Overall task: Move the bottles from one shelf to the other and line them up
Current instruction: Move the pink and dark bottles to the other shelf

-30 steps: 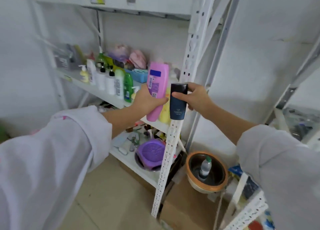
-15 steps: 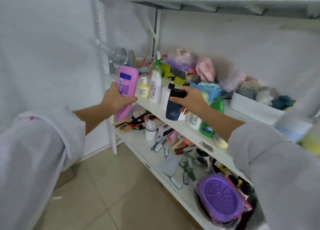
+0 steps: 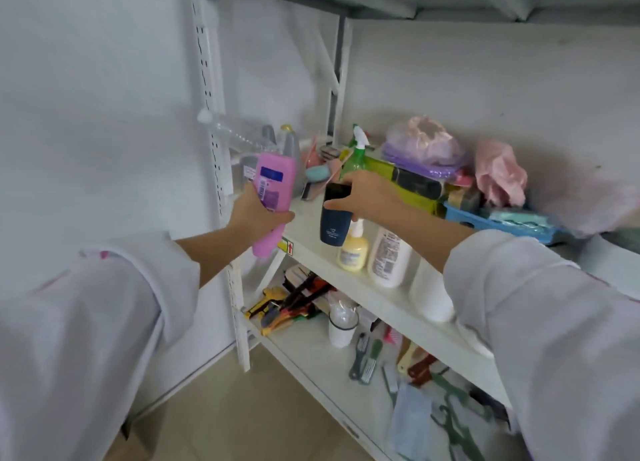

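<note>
My left hand [image 3: 255, 214] grips a pink bottle [image 3: 273, 197] upside down, cap end low, just left of the middle shelf's [image 3: 313, 249] front corner. My right hand [image 3: 363, 193] holds a dark navy bottle [image 3: 334, 218] by its black top, hovering over the left end of that shelf. Right beside it a row stands along the shelf's front edge: a small yellow pump bottle [image 3: 353, 251], a white labelled bottle [image 3: 389, 258] and a white bottle [image 3: 431, 296] partly behind my right sleeve. A green spray bottle [image 3: 356, 155] stands behind my right hand.
The shelf's back holds a grey bottle [image 3: 289, 148], a yellow-green box [image 3: 408, 183], a blue tray [image 3: 498, 221] and pink bags [image 3: 498, 173]. The lower shelf [image 3: 311, 356] carries combs, brushes and a white cup [image 3: 343, 325]. A white upright post [image 3: 221, 169] stands beside my left hand.
My view has swung left along the rack. Both hands have carried their bottles toward the left end of the middle shelf; the navy bottle now hangs next to the yellow pump bottle.
</note>
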